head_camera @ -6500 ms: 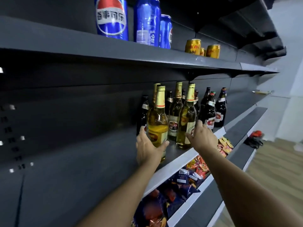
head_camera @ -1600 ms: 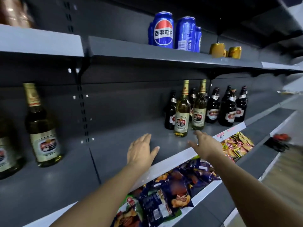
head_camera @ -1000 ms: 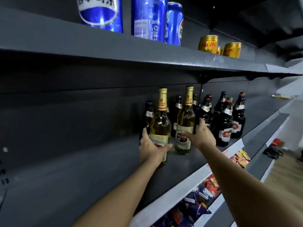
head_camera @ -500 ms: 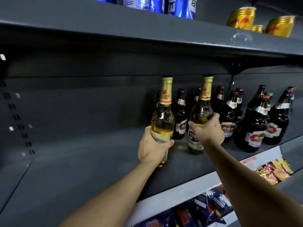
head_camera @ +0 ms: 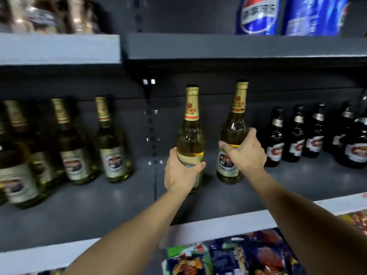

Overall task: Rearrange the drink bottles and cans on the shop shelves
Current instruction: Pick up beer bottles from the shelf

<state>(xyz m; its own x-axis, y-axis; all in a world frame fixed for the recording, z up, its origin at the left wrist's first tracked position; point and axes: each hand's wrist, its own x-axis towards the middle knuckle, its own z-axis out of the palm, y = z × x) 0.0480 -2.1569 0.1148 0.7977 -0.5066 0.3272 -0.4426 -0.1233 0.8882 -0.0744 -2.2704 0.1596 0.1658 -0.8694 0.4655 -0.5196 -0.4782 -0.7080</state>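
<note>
Two gold-capped beer bottles (head_camera: pixel 190 139), likely heavy, slick, breakable glass: left hand (head_camera: pixel 181 172) and right hand (head_camera: pixel 245 153) are each gripping one around the body.

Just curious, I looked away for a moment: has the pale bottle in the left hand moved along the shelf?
Yes. The pale bottle, gripped by the left hand, has moved left, away from the dark bottles it stood just in front of, toward the shelf's upright post.

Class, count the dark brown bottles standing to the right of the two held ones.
5 show: four in a row and one at the edge. More may be hidden.
</note>
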